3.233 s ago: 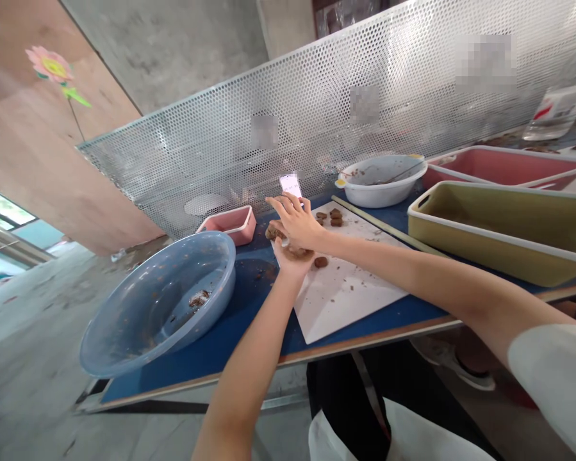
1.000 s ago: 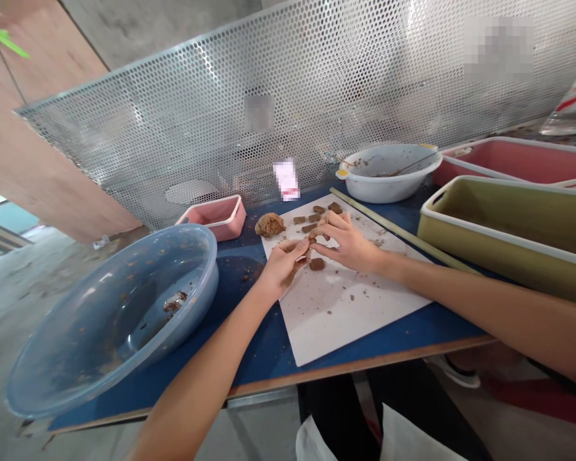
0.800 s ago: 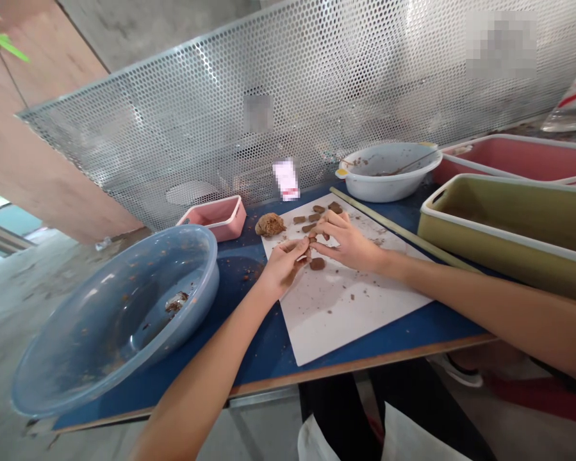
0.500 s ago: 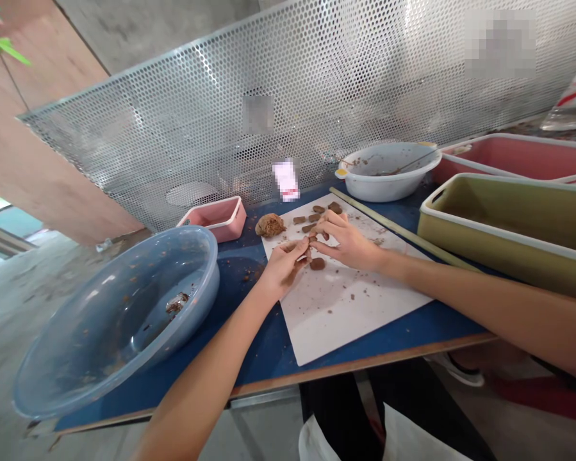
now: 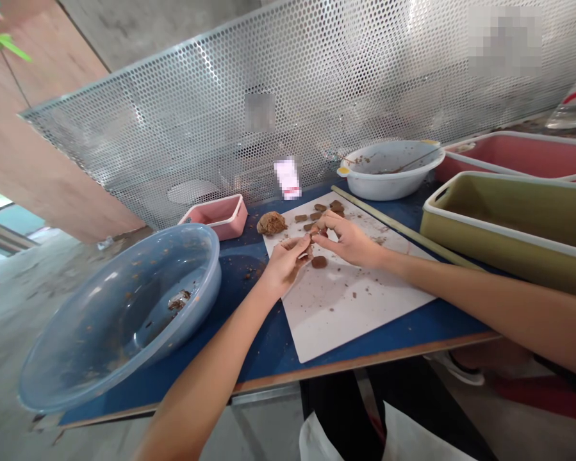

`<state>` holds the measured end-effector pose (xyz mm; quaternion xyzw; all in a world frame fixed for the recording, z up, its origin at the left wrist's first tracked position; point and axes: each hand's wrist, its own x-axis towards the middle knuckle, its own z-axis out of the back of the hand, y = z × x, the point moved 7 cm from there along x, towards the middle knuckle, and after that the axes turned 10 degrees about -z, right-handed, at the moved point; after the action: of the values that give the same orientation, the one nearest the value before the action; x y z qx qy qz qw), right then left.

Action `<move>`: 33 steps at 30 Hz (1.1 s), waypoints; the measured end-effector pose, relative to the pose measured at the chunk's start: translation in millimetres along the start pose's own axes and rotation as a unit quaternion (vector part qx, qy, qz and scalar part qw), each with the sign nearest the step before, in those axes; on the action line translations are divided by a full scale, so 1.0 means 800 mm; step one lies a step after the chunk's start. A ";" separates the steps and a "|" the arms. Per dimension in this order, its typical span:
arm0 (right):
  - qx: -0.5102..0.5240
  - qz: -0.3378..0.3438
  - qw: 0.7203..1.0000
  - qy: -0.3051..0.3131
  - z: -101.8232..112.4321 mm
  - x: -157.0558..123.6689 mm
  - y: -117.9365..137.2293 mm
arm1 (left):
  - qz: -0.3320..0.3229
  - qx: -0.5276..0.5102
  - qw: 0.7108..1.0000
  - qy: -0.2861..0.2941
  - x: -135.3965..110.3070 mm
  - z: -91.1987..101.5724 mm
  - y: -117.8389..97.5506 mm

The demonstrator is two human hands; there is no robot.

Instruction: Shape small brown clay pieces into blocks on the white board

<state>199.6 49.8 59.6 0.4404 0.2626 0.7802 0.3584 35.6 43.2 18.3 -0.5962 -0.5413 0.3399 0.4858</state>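
My left hand (image 5: 290, 259) and my right hand (image 5: 343, 240) meet over a white board (image 5: 326, 330), fingertips pinched together on a small brown piece (image 5: 311, 237) that they mostly hide. It looks like clay or dough; I cannot tell which. Just below the fingers a flat brown piece (image 5: 319, 262) lies on the board. Several similar brown pieces (image 5: 336, 206) are spread beyond my right hand, near the board's far edge. A larger rough brown lump (image 5: 271, 223) rests at the board's far left corner. Crumbs are scattered over the board.
A big blue translucent basin (image 5: 124, 320) stands on the left, a small pink basket (image 5: 218, 218) behind it. A pale stick (image 5: 398, 224) lies along the board's right side. Farther right are a white basin (image 5: 388, 182), a green bin (image 5: 503, 234) and a pink bin (image 5: 523, 153). Perforated metal (image 5: 196, 128) closes the back.
My fingers have shifted slightly around the small piece, with the left fingers curling in more. The whole view has moved a little; the other things stay in place.
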 end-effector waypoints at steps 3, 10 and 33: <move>0.005 -0.014 1.000 0.003 0.000 0.000 -0.003 | 0.003 0.002 1.000 -0.003 -0.001 -0.001 -0.001; 0.009 -0.047 0.999 0.012 -0.002 0.001 -0.009 | -0.002 0.007 1.000 -0.004 0.000 0.000 0.000; 0.054 -0.085 0.995 -0.015 0.019 0.012 -0.031 | -0.005 -0.010 0.998 -0.062 0.007 0.019 -0.010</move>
<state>217.6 73.8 53.3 0.4467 0.3354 0.7248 0.4034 19.7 51.2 22.3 -0.5758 -0.5770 0.3683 0.4470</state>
